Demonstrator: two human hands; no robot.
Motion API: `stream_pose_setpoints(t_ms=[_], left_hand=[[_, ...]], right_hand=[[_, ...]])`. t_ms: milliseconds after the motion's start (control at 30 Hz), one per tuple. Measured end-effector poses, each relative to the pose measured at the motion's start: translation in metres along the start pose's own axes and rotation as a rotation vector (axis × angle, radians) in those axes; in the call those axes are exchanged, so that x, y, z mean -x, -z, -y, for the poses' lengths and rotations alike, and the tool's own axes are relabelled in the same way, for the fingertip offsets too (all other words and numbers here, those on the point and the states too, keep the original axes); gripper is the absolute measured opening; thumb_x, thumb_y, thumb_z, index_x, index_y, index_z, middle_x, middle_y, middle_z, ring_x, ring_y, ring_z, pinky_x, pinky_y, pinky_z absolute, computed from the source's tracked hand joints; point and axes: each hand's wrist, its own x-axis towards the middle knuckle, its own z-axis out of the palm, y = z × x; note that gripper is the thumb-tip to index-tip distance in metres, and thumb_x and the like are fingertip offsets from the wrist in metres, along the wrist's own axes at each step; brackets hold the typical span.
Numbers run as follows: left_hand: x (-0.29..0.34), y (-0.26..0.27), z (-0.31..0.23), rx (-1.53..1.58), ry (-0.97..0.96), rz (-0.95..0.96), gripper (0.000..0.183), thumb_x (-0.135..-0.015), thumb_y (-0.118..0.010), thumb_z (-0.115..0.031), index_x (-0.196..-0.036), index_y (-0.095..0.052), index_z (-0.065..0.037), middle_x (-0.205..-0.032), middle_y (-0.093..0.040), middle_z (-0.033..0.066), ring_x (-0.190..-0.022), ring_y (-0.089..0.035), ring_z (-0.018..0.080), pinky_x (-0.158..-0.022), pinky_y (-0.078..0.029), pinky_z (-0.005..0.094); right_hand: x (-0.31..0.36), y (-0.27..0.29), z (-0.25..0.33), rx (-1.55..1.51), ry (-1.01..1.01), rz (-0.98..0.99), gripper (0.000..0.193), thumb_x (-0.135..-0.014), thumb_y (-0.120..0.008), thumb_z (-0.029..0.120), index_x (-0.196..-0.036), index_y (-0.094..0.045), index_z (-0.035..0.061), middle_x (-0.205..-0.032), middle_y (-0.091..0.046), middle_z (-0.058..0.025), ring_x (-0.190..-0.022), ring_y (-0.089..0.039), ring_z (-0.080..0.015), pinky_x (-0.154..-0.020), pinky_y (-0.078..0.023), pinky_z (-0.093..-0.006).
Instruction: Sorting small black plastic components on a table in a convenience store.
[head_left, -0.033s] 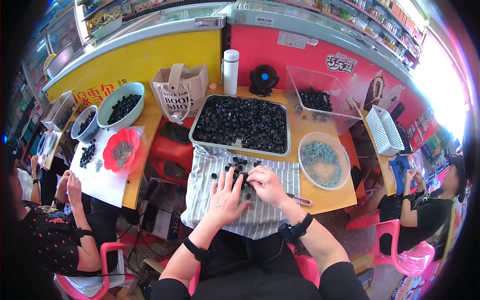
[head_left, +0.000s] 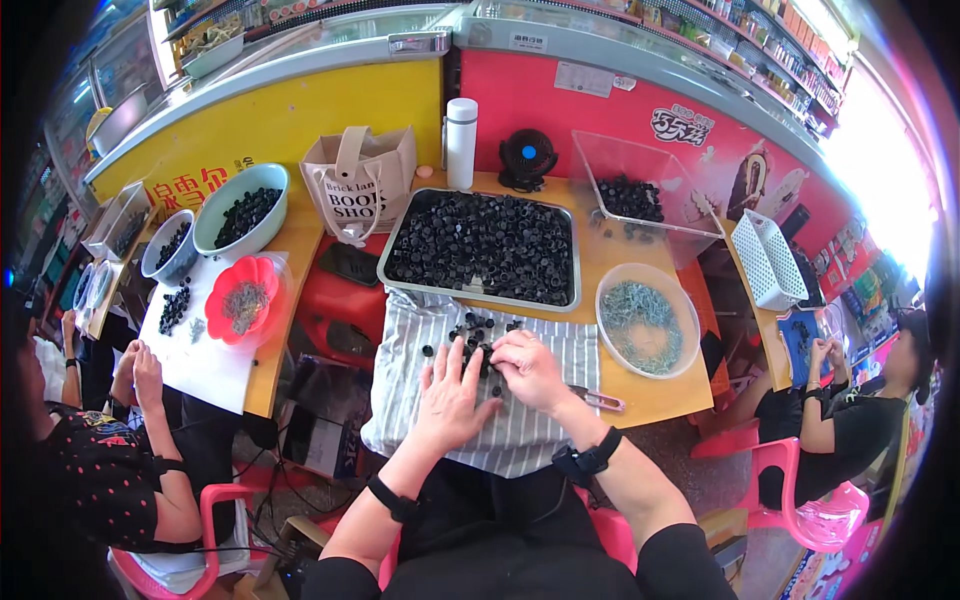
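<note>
My left hand (head_left: 452,402) lies palm down on a grey-and-white striped cloth (head_left: 415,425), fingers apart, its fingertips at a small group of black plastic caps (head_left: 474,326). To its right, my right hand (head_left: 530,372) is bent over the same group, with thumb and fingers drawn together. Whatever is between those fingertips is hidden. Beyond the cloth, a metal tray (head_left: 578,280) is filled with similar small black ring-like pieces. A slim loop-handled tool (head_left: 600,400) rests by my right wrist.
Right of the tray stand a round tub (head_left: 690,345) of thin greyish pieces and a clear bin (head_left: 650,226). Behind are a white bottle (head_left: 461,145), a small black fan (head_left: 528,160) and a tote bag (head_left: 350,180). People sit working at both sides. A red stool (head_left: 345,310) adjoins the table.
</note>
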Motion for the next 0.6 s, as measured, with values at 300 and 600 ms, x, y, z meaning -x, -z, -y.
stream_pose_setpoints(t_ms=[300,600], left_hand=[[0.004,-0.015,0.008,0.038,0.071,-0.132,0.061,-0.083,-0.07,-0.018,-0.138,-0.049,-0.002,-0.147,-0.039,0.0252,-0.133,-0.038,0.0444,-0.11,-0.03,0.0514],[0.01,-0.015,-0.011,0.067,-0.009,-0.254,0.042,-0.084,-0.069,-0.014,-0.123,-0.06,0.0,-0.142,-0.046,0.0224,-0.132,-0.039,0.0434,-0.106,-0.032,0.0529]], right_hand=[[0.02,0.014,0.036,0.113,0.016,-0.187,0.01,-0.078,-0.07,0.0,-0.086,-0.066,0.0043,-0.091,-0.065,-0.009,-0.089,-0.061,-0.0309,-0.078,-0.05,-0.0391],[0.082,0.046,0.028,0.062,-0.398,-0.254,0.011,-0.075,-0.069,-0.004,-0.083,-0.065,0.0009,-0.076,-0.062,-0.013,-0.072,-0.062,-0.0312,-0.064,-0.049,-0.0385]])
